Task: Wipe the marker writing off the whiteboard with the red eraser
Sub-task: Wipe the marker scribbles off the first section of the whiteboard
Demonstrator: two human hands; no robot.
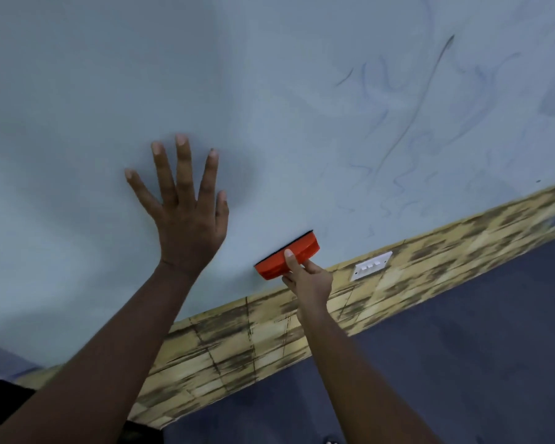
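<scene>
Currently, the right hand (308, 277) is grasping the red eraser (287, 259), its grip closed around the plastic body with the index finger lying along the top face. The eraser's dark felt edge is bearing against the whiteboard (77, 91) close to the board's lower border, just above the patterned wall strip (237, 334) and near the white switch plate (370, 265). The left hand (186, 216) is lying flat on the board to the left of the eraser, fingers straight and spread, holding nothing; it appears to be bracing the person. The board area around and to the left of this hand is showing no readable marks. Above and to the right of the eraser, the marker writing (407, 123) is showing as faint, smeared bluish strokes, including one long diagonal line and several wavy traces running down toward the lower edge. The task is therefore judged to be well underway but incomplete: the left portion is reading as clean, while the right portion is carrying ghosted residue. What is remaining, as far as can be judged, is a set of firm passes across the upper right region. The board's far right is running out of view, so its condition cannot be determined.
</scene>
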